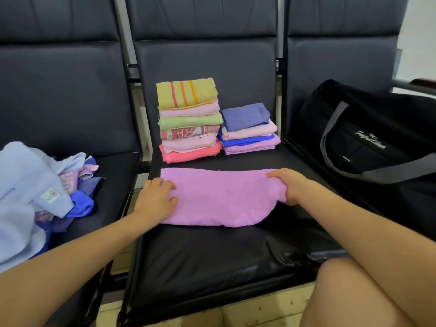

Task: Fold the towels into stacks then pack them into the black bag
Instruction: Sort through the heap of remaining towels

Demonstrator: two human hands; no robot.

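A purple towel (219, 197) lies folded lengthwise on the middle black seat (212, 260). My left hand (157, 199) grips its left end, fingers curled over the edge. My right hand (289, 184) holds the right end, fingers over the top and thumb beneath. Behind the towel stand two folded stacks: a tall one (188, 120) topped by a yellow striped towel, and a shorter one (249, 128) topped by a blue-violet towel. The black bag (368, 138) with grey straps sits on the right seat.
A loose pile of unfolded towels (40, 197), light blue, purple and blue, covers the left seat. My bare knee (368, 293) is at the lower right. Seat backs rise behind; a tiled floor shows below the seat front.
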